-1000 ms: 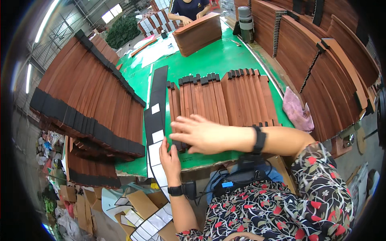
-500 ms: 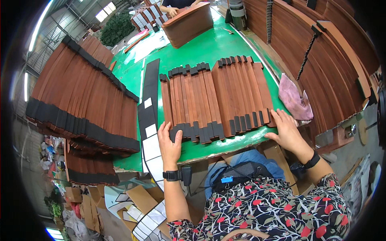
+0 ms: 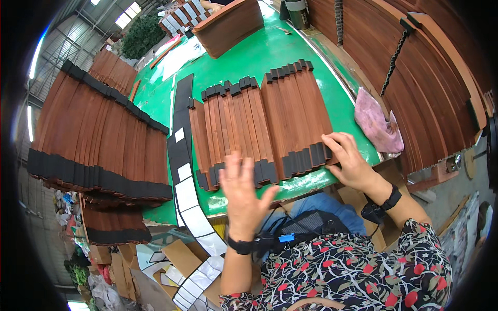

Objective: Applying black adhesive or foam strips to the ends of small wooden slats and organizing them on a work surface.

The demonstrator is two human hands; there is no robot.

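Note:
Brown wooden slats with black-capped ends stand side by side in two groups, a middle one (image 3: pixel 233 124) and a right one (image 3: pixel 295 109). My left hand (image 3: pixel 243 199) is open, fingers apart, in front of the middle group's near ends and hiding some of their caps. It appears to hold nothing. At the right group's near right corner, my right hand (image 3: pixel 353 163) has its bent fingers and thumb around the outermost slat's end. A single slat (image 3: pixel 198 137) leans at the left of the middle group.
Left of the slats lies a black strip with white patches (image 3: pixel 191 199), hanging over the green table's (image 3: pixel 223 205) front edge. A large slat stack (image 3: pixel 98 135) stands farther left. A pink cloth (image 3: pixel 376 124) lies right. Another person's hand (image 3: pixel 211 6) is behind a far stack (image 3: pixel 231 28).
My left hand has lifted from the row's left end and moved right. The right group's slats now stand closer together, and my right hand has shifted left with them. The view has shifted slightly.

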